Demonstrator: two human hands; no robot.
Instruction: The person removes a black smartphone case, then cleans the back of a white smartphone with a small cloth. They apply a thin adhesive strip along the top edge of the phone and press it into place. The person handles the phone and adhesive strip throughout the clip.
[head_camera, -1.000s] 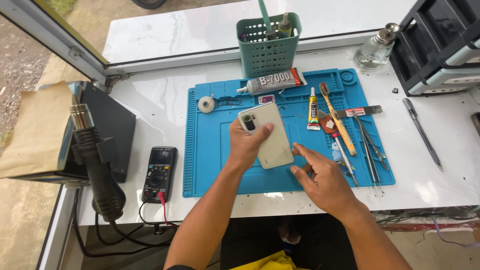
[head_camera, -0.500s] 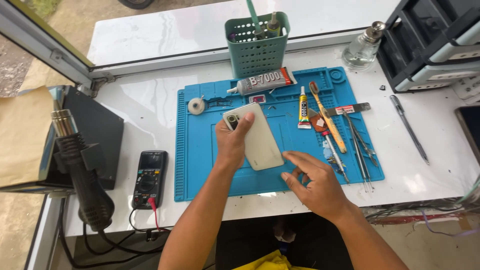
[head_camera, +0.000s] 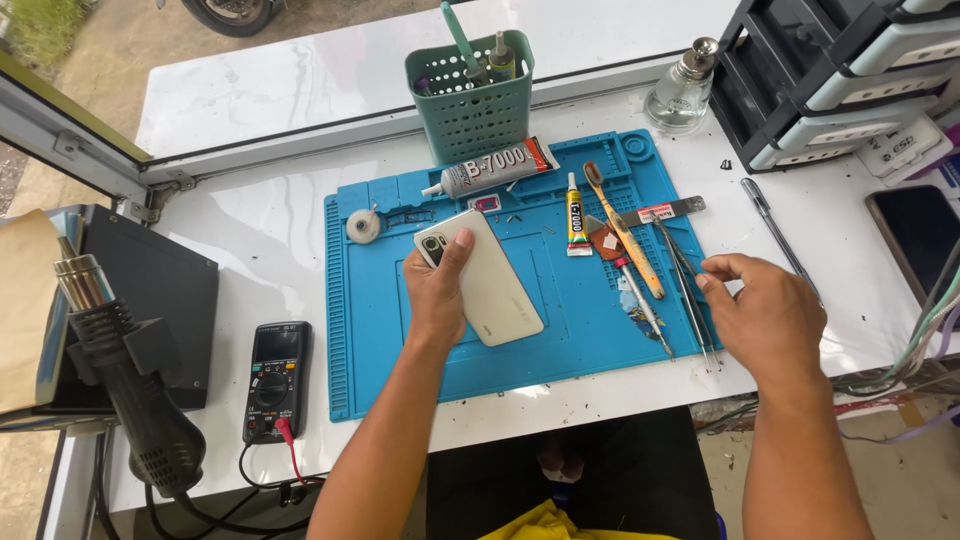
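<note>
We're pinning the phone (head_camera: 487, 283) face down on the blue mat (head_camera: 372, 330) with our left hand (head_camera: 437, 292), while our right hand (head_camera: 760, 312), fingers loosely curled and empty, is hovering over the tweezers (head_camera: 690, 290). A careless grab there is risking knocking the neighbouring tools, and a loose left grip could be letting the phone slide.

Dark phone (head_camera: 918, 238) at right edge cut off, drawer unit (head_camera: 850, 70) too.

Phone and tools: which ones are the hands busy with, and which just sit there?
In use:
left hand holds the white phone
right hand reaches at the tweezers

Lying about:
multimeter
heat gun
glue tube
green basket
glass bottle
</note>
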